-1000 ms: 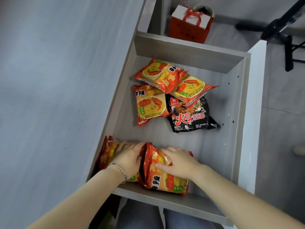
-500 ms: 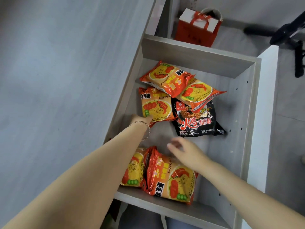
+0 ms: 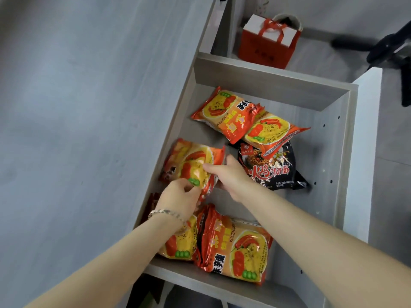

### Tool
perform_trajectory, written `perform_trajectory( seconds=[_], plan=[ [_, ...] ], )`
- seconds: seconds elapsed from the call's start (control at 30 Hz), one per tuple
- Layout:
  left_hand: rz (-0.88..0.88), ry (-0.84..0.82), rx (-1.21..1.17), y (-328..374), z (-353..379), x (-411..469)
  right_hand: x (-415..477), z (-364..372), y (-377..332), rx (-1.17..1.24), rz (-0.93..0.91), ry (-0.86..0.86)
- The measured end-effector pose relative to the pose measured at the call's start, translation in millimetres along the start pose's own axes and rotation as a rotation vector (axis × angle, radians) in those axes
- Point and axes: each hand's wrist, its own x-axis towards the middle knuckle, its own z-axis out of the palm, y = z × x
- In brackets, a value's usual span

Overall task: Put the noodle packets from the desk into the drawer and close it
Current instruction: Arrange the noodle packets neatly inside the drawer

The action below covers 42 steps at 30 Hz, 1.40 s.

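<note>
Inside the open drawer [image 3: 333, 134], both hands have left the two front packets; the left hand [image 3: 178, 196] and right hand [image 3: 231, 174] now grip and lift an orange noodle packet [image 3: 191, 163], likely tidying before closing.

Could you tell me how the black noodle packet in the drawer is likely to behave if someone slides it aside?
The black noodle packet lies flat on the drawer floor, so it should slide, not roll. Its glossy film probably feels slippery and crinkles. An orange packet overlaps its top edge and may get dragged along.
</note>
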Motion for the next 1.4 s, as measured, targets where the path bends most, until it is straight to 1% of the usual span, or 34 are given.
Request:
perform_trajectory(
  seconds=[0.07,0.1,0.17,0.23,0.33,0.4,0.5,0.53,0.6,0.63,0.67,0.7,0.73,0.77,0.8,0.83,0.87,0.9,0.93,0.97,1.03,1.1,1.13,1.17,1.2,1.23,1.27,1.3,1.33,1.4],
  plan=[
    [0.078,0.050,0.254,-7,-8,-3,4,0,-2,-0.179,-0.055,-0.093],
    [0.129,0.096,0.329,-10,-11,-4,8,-1,-2,-0.260,-0.087,-0.106],
    [0.219,0.178,0.372,-11,-13,-5,14,-4,1,-0.387,-0.122,-0.128],
    [0.264,0.215,0.387,-12,-12,-3,19,-6,8,-0.478,-0.125,-0.179],
    [0.322,0.190,0.447,-17,-7,7,23,-3,20,-0.634,-0.195,-0.252],
    [0.386,0.161,0.501,-20,-3,21,27,-1,24,-0.726,-0.255,-0.254],
    [0.376,0.087,0.620,-17,-1,43,32,-1,27,-0.980,-0.318,-0.136],
    [0.373,0.056,0.697,-15,0,48,31,0,29,-1.008,-0.330,-0.115],
    [0.364,0.005,0.835,-11,1,58,26,1,28,-0.928,-0.342,-0.142],
    [0.340,-0.014,0.866,-9,0,61,22,1,24,-0.866,-0.341,-0.137],
    [0.307,-0.031,0.878,-7,0,64,21,0,19,-0.783,-0.340,-0.094],
    [0.275,-0.050,0.890,-6,0,65,18,-2,10,-0.674,-0.345,-0.006],
    [0.252,-0.071,0.916,-5,1,66,16,-3,2,-0.554,-0.335,0.118],
    [0.240,-0.089,0.953,-5,1,66,14,-5,-8,-0.390,-0.293,0.243],
    [0.243,-0.091,0.991,-6,1,66,15,-7,-17,-0.172,-0.212,0.345],
    [0.252,-0.085,1.025,-8,2,65,15,-9,-28,0.070,-0.080,0.383],
    [0.263,-0.075,1.043,-10,2,65,16,-11,-37,0.296,0.060,0.360],
    [0.269,-0.070,1.050,-11,2,64,16,-12,-46,0.465,0.167,0.312],
    [0.268,-0.070,1.047,-12,2,64,19,-14,-52,0.569,0.218,0.279],
    [0.263,-0.076,1.040,-13,2,63,21,-14,-56,0.621,0.225,0.277],
    [0.249,-0.097,1.034,-11,2,62,26,-12,-59,0.621,0.162,0.334],
    [0.242,-0.098,0.981,-8,1,57,25,-7,-59,0.538,0.063,0.383],
    [0.246,-0.081,0.886,-6,1,53,22,-4,-60,0.468,-0.025,0.402],
    [0.255,-0.047,0.749,-2,1,48,20,-5,-60,0.336,-0.143,0.430],
    [0.283,0.001,0.610,3,0,42,14,-7,-62,0.142,-0.297,0.462],
    [0.340,0.068,0.503,8,-1,35,7,-11,-64,-0.062,-0.465,0.495],
    [0.424,0.149,0.439,12,-1,27,-1,-18,-64,-0.200,-0.617,0.505],
    [0.524,0.227,0.396,15,0,22,-12,-24,-67,-0.248,-0.718,0.498],
    [0.623,0.290,0.345,18,1,19,-23,-30,-69,-0.254,-0.780,0.481],
    [0.748,0.327,0.247,25,-1,14,-37,-46,-71,-0.298,-0.862,0.438]
  ],
)
